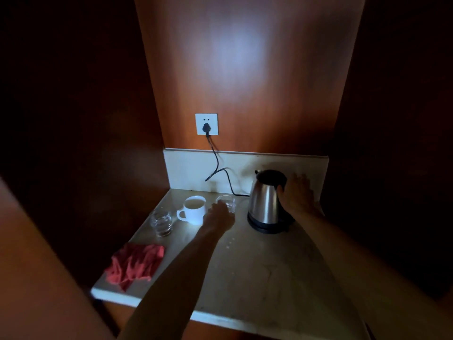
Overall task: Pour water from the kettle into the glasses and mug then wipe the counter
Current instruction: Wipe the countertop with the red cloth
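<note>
A steel kettle (263, 204) with a black lid stands on its black base at the back right of the pale counter (257, 271). My right hand (296, 196) grips its handle from the right. A white mug (193, 212), filled with liquid, stands left of centre. One clear glass (161, 222) holding some water stands to the mug's left. Between mug and kettle is a second small glass (228, 203). My left hand (218, 217) reaches to this glass, and its fingers curl round the near left side. A red cloth (134, 263) lies crumpled near the counter's front left edge.
The kettle's black cord (217, 165) runs up the white backsplash to a plug in a wall socket (206, 124). Dark wooden panels close in the counter at the back and on both sides. A few drops (230, 242) lie on the counter in front of the kettle.
</note>
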Available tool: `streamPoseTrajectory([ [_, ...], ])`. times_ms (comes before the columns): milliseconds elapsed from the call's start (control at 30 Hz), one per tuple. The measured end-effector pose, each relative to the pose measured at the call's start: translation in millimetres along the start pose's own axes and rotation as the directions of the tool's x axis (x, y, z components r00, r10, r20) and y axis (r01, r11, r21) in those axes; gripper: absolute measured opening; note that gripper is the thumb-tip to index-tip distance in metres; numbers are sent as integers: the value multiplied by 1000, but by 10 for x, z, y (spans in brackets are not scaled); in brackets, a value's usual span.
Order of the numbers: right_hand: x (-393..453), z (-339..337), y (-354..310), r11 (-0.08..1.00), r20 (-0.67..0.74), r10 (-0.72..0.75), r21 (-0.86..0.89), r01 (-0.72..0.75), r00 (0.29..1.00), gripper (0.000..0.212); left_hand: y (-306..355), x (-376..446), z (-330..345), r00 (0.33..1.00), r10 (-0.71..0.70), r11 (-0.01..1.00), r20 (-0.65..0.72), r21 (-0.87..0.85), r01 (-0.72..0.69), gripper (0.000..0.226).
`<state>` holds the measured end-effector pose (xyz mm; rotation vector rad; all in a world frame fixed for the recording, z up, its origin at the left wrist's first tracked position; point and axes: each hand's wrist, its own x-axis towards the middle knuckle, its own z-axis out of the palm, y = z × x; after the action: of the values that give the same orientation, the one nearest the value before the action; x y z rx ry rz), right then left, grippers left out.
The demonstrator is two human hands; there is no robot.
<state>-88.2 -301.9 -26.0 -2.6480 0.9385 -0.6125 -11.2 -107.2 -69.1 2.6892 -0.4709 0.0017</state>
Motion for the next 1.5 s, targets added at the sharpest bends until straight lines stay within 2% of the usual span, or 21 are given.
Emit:
streamPoseTrajectory([
  [33,-52,-9,-85,993,-47,-98,-67,95,994,47,-56,-57,-78,1000,24,999,-11,32,-24,44],
  [100,-197,-6,-310,963,-79,-262,-85,256,962,40,-218,-179,-243,997,67,996,-41,63,-64,37],
  [200,-505,55,-747,907,16,-421,11,421,907,32,-581,-344,-450,990,76,997,-118,2,-76,27],
  [300,-889,242,-1182,829,117,-557,143,541,823,28,-1012,-568,-622,975,68,991,-212,126,-42,22],
  [433,-1379,732,-1671,763,273,-646,257,593,713,34,-1666,-885,-713,980,-91,986,-176,122,113,32],
  [533,-1715,1082,-1964,720,340,-694,321,615,635,31,-2178,-977,-623,979,-151,984,-135,78,162,39],
  [600,-1910,1317,-2116,722,388,-692,383,576,609,26,-2467,-1025,-486,984,-99,994,-148,36,105,42],
  [667,-2047,1542,-2220,714,427,-700,411,567,572,27,-2727,-1034,-310,987,-37,996,-156,76,49,49],
  [733,-2119,1768,-2262,716,471,-695,378,587,544,42,-2906,-1014,-173,989,-29,995,-148,92,43,61],
  [800,-2126,1867,-2244,717,457,-690,325,616,562,53,-2921,-1014,-190,993,-47,995,-106,80,56,57],
  [933,-2040,1769,-2135,647,349,-755,265,715,555,49,-2890,-992,-153,984,27,996,-179,89,-11,33],
  [1000,-1969,1666,-2067,640,364,-755,225,735,546,42,-2844,-978,-132,980,62,997,-190,62,-51,27],
  [1100,-1830,1511,-1928,652,432,-706,87,753,561,34,-2591,-980,-211,986,99,994,-136,69,-90,26],
  [1167,-1709,1396,-1806,651,475,-648,-62,757,596,37,-2424,-973,-215,989,108,987,-103,128,-94,29],
  [1233,-1616,1286,-1686,663,476,-600,-154,733,643,41,-2231,-980,-147,989,123,987,-78,112,-114,30],
  [1333,-1610,1304,-1491,731,407,-612,-35,681,678,37,-1978,-987,69,983,172,984,-65,63,-168,50],
  [1433,-1771,1615,-1253,725,316,-667,66,686,675,42,-1870,-988,347,968,251,943,-5,228,-243,50],
  [1500,-1804,1927,-1137,709,342,-678,71,702,650,55,-1867,-964,450,976,217,944,-14,256,-206,48],
])
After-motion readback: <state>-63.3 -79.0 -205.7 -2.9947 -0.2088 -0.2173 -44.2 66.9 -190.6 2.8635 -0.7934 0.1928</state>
